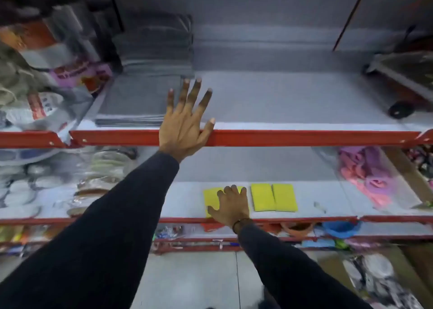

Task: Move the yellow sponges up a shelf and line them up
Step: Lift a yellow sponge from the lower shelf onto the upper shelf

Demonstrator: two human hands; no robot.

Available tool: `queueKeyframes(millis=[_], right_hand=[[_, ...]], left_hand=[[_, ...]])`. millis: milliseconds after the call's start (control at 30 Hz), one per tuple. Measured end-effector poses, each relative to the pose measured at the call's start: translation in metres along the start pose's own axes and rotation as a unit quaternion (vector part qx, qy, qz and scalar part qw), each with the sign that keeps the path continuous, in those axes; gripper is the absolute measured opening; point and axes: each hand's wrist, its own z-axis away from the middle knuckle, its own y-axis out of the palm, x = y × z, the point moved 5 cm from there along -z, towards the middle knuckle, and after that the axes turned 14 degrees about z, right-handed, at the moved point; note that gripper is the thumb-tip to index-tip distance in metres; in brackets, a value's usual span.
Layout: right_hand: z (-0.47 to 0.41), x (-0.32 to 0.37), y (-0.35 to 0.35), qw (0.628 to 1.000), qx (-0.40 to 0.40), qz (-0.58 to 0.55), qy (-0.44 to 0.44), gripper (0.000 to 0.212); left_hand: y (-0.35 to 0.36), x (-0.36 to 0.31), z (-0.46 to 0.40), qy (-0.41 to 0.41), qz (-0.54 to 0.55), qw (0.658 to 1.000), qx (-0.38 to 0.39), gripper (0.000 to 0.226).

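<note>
Nothing moved yet: yellow sponges at five o'clock, below. Right hand spread on one; left hand wide, empty.

Three flat yellow sponges, lower shelf: one under my right hand, pair touching at its 3 o'clock

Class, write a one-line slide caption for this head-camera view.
Left hand flat on the upper shelf's red edge; right hand on one of the yellow sponges below.
</note>
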Motion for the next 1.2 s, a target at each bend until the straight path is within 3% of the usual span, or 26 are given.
queueKeyframes(millis=[100,333,467,600,700,767,833,933,1000,1067,1167,1200], right_hand=[[-0.013,0.024,0.022,0.998,0.048,0.029,-0.009,0.071],[-0.025,0.037,-0.001,0.999,-0.021,-0.046,-0.017,0.071],[0.010,0.005,-0.061,0.970,-0.184,-0.143,-0.062,0.061],[0.057,-0.046,-0.135,0.868,-0.427,-0.243,-0.068,0.058],[0.058,-0.092,-0.200,0.812,-0.524,-0.257,0.011,0.053],[0.041,-0.116,-0.233,0.802,-0.525,-0.266,0.096,0.048],[0.017,-0.127,-0.247,0.843,-0.449,-0.242,0.169,0.052],[-0.014,-0.127,-0.239,0.923,-0.270,-0.180,0.208,0.069],[-0.019,-0.126,-0.233,0.928,-0.255,-0.153,0.226,0.069],[-0.008,-0.125,-0.232,0.892,-0.345,-0.151,0.250,0.055],[0.027,-0.122,-0.202,0.786,-0.533,-0.185,0.251,0.031],[0.035,-0.114,-0.181,0.783,-0.546,-0.187,0.231,0.028]], left_hand=[[0.003,0.003,-0.005,-0.007,-0.023,1.000,-0.006,0.078],[0.007,0.007,-0.006,-0.030,0.003,0.999,0.017,0.080],[0.001,0.010,-0.009,-0.124,0.029,0.991,0.026,0.081],[0.001,0.008,-0.004,-0.154,0.050,0.986,0.023,0.072],[-0.001,0.001,-0.002,-0.120,0.029,0.992,0.018,0.071],[-0.002,0.000,-0.003,-0.115,0.031,0.993,0.023,0.071],[-0.003,0.001,-0.002,-0.119,0.030,0.992,0.027,0.072],[-0.006,-0.001,-0.002,-0.117,0.030,0.992,0.028,0.074],[-0.006,-0.001,-0.003,-0.116,0.032,0.992,0.028,0.074],[-0.006,0.000,-0.003,-0.117,0.033,0.992,0.023,0.073],[-0.006,0.000,-0.004,-0.113,0.035,0.993,0.012,0.071],[-0.004,0.000,-0.005,-0.111,0.033,0.993,0.009,0.071]])
